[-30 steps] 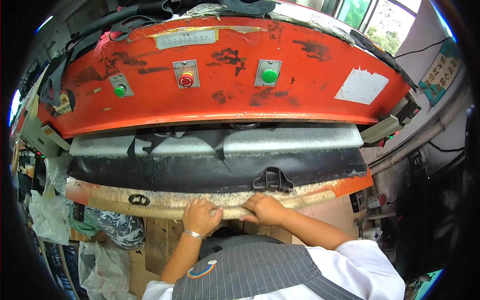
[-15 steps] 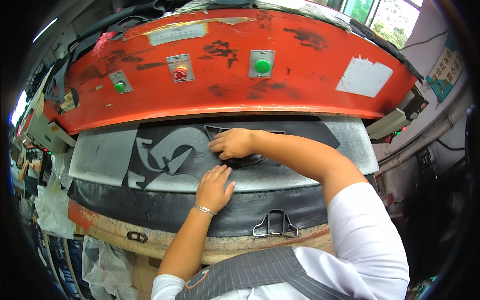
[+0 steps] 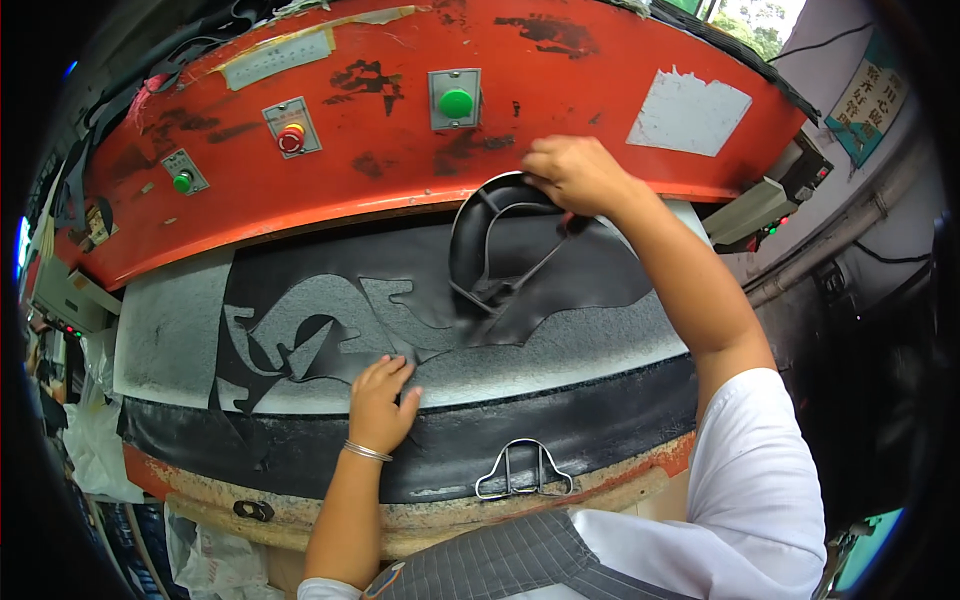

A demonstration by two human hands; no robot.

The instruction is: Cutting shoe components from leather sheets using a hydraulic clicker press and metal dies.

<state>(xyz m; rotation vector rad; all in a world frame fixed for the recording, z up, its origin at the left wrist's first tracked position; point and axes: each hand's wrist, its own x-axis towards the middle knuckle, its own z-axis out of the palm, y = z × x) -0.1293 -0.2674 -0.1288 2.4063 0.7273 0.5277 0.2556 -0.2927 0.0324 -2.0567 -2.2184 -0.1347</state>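
Note:
My right hand [image 3: 578, 175] is closed on the upper rim of a curved metal cutting die [image 3: 466, 240]. The die is tilted up on edge, and its lower end is at the black leather-like sheet [image 3: 335, 250]; whether it touches is hard to tell. Curved openings in the sheet show the pale cutting board [image 3: 165, 340] beneath. Beside these openings, at the board's front part, my left hand [image 3: 380, 405] lies with its fingers stretched out, touching the sheet's edge. It holds nothing.
A red press beam [image 3: 380, 140] with a green button [image 3: 456, 103] and a red stop button [image 3: 291, 139] spans the back. Another, smaller metal die [image 3: 523, 470] rests on the front ledge. Plastic bags [image 3: 100, 450] hang at the left.
My right hand has risen and moved right, tipping the die up from where it lay flat on the sheet. My left hand stays near the board's front. The view has shifted somewhat.

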